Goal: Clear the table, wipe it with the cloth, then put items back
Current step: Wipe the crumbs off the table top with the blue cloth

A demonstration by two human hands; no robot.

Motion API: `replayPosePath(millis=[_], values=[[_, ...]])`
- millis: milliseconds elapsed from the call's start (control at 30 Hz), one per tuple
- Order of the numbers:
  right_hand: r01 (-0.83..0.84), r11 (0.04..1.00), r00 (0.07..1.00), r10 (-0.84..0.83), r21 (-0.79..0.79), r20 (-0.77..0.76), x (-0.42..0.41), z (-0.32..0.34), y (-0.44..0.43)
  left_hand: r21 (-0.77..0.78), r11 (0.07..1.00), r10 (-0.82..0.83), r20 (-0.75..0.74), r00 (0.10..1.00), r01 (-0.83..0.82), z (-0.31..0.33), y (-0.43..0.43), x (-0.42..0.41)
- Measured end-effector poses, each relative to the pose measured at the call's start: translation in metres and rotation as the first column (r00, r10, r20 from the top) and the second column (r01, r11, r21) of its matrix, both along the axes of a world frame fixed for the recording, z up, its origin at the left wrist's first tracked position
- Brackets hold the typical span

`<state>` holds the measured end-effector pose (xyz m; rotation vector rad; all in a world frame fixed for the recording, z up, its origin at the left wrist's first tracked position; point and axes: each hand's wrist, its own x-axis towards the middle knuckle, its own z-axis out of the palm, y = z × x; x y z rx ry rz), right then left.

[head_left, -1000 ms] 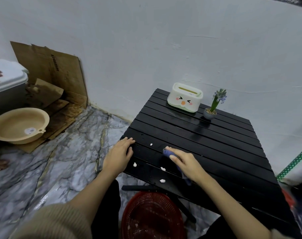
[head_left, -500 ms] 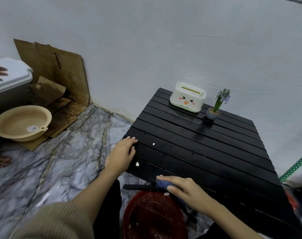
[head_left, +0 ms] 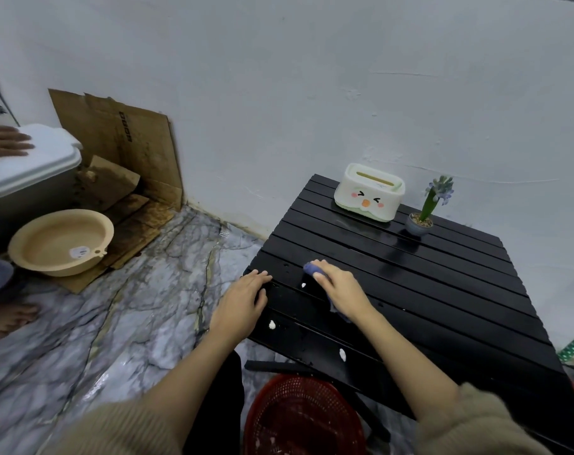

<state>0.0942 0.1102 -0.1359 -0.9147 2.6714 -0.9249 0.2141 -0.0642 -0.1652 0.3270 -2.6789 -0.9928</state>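
Right hand (head_left: pixel 341 289) pushed cloth (head_left: pixel 310 268) forward again (tabletop (head_left: pixel 443 290) wet).

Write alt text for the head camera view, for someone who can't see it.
A person's right hand presses a blue cloth on a black slatted table dotted with white crumbs, while the left hand rests flat at its edge. A duck-faced tissue box and small potted hyacinth stand at the far side; a red basket sits below.

Black slatted table (head_left: pixel 443 290), blue cloth (head_left: pixel 310 268), red basket (head_left: pixel 298 408), beige basin (head_left: pixel 61 241).
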Motion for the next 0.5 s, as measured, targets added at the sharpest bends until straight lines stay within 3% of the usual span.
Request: replayPosePath(millis=[100, 233, 500], values=[[-0.076, 0.993, 0.995, 0.082, 0.088, -0.059, 0.0, -0.009, -0.022, 0.009, 1.0, 0.012, -0.004, 1.0, -0.012, 0.001, 0.001, -0.001], [-0.33, 0.934, 0.937, 0.342, 0.137, -0.073, 0.017, -0.007, -0.029, 0.026, 1.0, 0.015, 0.001, 1.0, -0.015, 0.001, 0.001, -0.001], [-0.635, 0.76, 0.772, 0.629, 0.137, 0.092, 0.065, 0.011, -0.006, 0.054, 0.998, 0.01, -0.008, 1.0, -0.009, 0.002, 0.001, -0.001]])
